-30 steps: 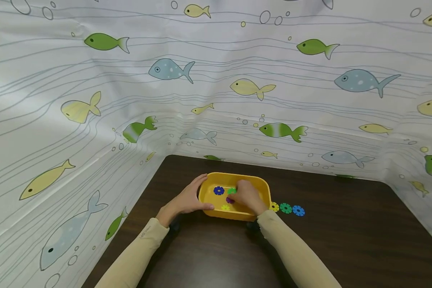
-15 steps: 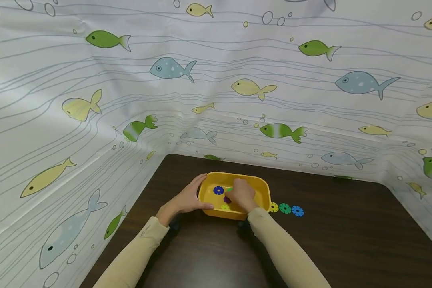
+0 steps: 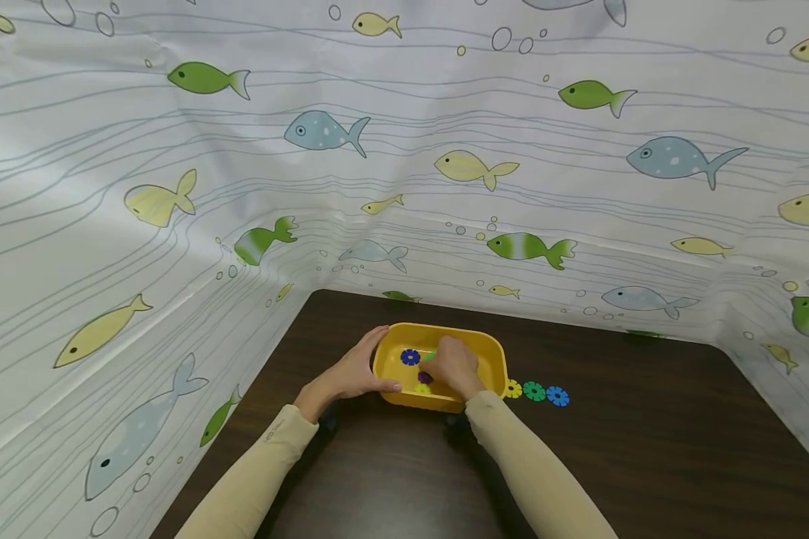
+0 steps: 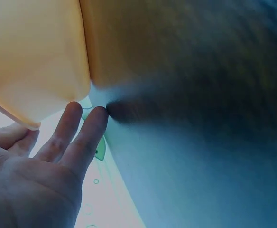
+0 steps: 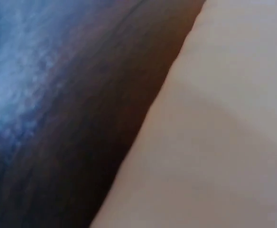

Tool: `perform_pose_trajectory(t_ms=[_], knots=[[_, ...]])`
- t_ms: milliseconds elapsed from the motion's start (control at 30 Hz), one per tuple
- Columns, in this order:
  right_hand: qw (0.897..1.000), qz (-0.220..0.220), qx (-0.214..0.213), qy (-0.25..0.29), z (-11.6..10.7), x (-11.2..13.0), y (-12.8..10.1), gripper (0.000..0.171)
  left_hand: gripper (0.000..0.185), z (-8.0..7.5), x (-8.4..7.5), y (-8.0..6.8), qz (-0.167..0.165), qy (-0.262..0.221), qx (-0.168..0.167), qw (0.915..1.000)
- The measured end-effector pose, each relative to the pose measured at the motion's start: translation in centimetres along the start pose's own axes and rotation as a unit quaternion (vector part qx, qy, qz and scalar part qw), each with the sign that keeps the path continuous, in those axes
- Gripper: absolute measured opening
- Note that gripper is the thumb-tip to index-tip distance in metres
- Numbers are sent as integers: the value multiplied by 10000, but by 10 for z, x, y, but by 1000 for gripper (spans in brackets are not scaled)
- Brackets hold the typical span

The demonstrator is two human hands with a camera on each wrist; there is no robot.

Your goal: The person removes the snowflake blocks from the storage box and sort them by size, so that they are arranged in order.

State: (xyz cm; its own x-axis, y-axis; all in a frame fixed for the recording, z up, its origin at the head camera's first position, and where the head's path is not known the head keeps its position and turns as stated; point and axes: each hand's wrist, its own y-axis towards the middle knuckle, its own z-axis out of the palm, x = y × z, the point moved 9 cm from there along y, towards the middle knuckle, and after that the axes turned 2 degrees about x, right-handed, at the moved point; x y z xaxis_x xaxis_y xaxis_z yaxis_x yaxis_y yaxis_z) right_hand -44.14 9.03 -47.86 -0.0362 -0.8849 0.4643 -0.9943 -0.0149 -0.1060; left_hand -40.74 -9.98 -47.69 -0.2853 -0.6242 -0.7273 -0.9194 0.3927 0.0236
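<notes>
Looking down, we see a dark brown table (image 3: 647, 449) walled by a fish-print curtain (image 3: 445, 150). On it sits a yellow tub (image 3: 495, 359). Our left hand (image 3: 350, 374) clasps the tub's left wall, fingers round the far rim and thumb along the near edge. Our right hand (image 3: 453, 367) reaches inside with fingers bent down over a purple flower disc (image 3: 424, 377); we cannot tell whether it grips it. A blue disc (image 3: 410, 357) lies in the tub too. Right of the tub, yellow (image 3: 512, 388), green (image 3: 533, 391) and blue (image 3: 557, 396) discs form a row.
</notes>
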Motion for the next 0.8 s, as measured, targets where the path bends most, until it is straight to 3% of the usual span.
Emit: perform_pose_trajectory(t_ms=[333,533,800], knots=[[9982,-314,257,452,-2,-1,-5,40,112,-1,0,-1,-57,-11,53,10000],[9970,-483,464,396,-2,-1,-8,48,111,-1,-1,-2,-62,-50,61,9999],[9954,-629,453,564,-3,-1,-10,43,112,-1,-1,-1,-93,-97,77,9999]])
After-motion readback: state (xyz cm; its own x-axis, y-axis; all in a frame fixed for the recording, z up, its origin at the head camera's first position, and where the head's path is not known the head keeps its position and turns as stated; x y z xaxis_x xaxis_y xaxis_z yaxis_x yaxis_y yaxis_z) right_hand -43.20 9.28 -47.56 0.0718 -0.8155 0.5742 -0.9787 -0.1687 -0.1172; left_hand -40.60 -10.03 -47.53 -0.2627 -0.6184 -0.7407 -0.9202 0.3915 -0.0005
